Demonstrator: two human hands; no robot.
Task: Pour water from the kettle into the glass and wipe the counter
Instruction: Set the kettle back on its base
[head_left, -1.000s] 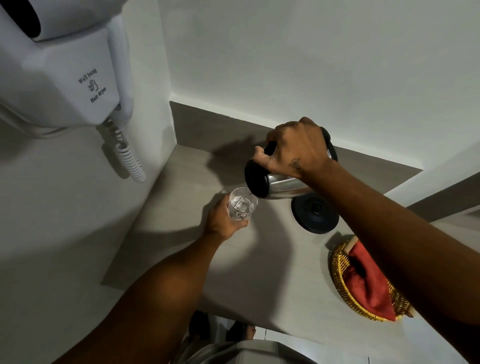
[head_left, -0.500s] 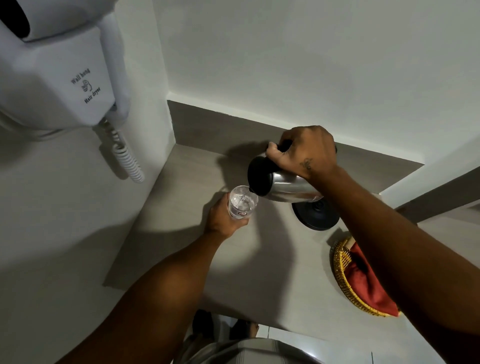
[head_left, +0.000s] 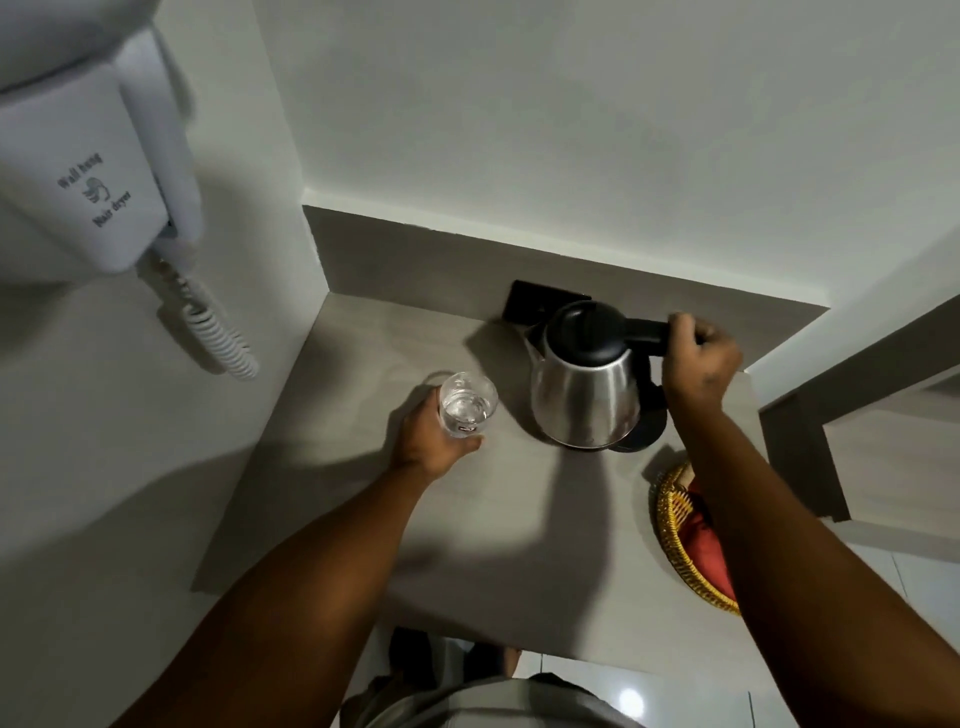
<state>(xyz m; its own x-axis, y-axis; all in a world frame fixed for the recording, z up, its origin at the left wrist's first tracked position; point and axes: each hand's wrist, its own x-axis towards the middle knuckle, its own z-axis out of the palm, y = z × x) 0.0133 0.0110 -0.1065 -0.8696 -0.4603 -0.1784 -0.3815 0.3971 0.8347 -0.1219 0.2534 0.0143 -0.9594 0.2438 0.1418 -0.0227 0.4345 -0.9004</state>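
Note:
A steel kettle (head_left: 584, 400) with a black lid stands upright on its black base (head_left: 647, 434) at the back of the grey counter (head_left: 363, 519). My right hand (head_left: 698, 358) grips the kettle's black handle on its right side. A clear glass (head_left: 467, 405) with water in it is held by my left hand (head_left: 428, 436), just left of the kettle and near the counter top. A red cloth (head_left: 704, 545) lies in a woven basket (head_left: 675, 540) at the right, partly hidden by my right forearm.
A white wall-hung hair dryer (head_left: 88, 182) with a coiled cord (head_left: 218, 338) juts out at the upper left. A black wall socket (head_left: 535, 301) sits behind the kettle. Walls close the counter at the back and left; a ledge (head_left: 841, 415) rises at the right.
The kettle went from tilted over the glass to upright on its base. My right hand stayed on the handle. The glass remains in my left hand, now holding water.

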